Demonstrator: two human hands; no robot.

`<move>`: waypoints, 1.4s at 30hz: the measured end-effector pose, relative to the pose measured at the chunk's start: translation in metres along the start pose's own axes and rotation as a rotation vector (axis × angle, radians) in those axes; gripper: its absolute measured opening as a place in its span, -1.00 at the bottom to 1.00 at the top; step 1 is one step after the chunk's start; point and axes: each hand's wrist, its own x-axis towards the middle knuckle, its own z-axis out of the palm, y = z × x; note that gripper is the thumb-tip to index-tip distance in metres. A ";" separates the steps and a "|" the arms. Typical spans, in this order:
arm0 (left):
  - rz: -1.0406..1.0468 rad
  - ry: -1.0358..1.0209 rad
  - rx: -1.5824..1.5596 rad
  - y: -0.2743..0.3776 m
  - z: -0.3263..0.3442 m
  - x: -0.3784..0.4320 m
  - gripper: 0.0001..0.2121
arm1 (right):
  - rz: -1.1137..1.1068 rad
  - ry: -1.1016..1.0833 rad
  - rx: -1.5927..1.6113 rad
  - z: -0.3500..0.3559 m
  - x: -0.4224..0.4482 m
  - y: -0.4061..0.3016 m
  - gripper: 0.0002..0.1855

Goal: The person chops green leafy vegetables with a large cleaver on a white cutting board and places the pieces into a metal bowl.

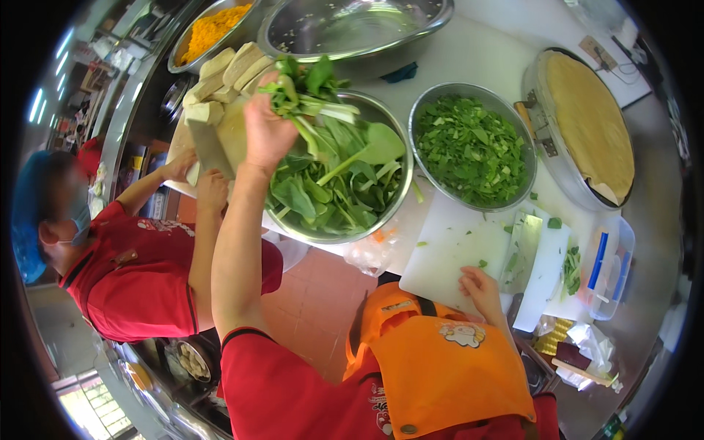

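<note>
My left hand (269, 129) grips a bunch of leafy greens (308, 104) by its pale stems, raised over a steel bowl (406, 181). More whole leafy greens (335, 187) fill that bowl. My right hand (479, 289) rests near the front edge of a white cutting board (456, 242), its fingers slightly bent and holding nothing. Just right of it lies a broad cleaver blade (522, 250) with green bits stuck to it; its handle is not clear. Behind the board stands a steel basin (416, 159) of chopped greens (470, 148).
At left, a co-worker (137, 269) holds a cleaver (206, 143) by pale blocks (220, 77). A large steel basin (352, 55) and an orange-filled bowl (179, 55) stand behind. A round griddle (586, 126) and a clear plastic box (608, 269) are at right; a plastic bag (374, 250) lies at the front edge.
</note>
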 end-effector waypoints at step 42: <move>-0.101 0.109 -0.002 0.054 0.009 -0.017 -0.76 | -0.007 0.143 0.546 -0.073 0.040 -0.045 -0.52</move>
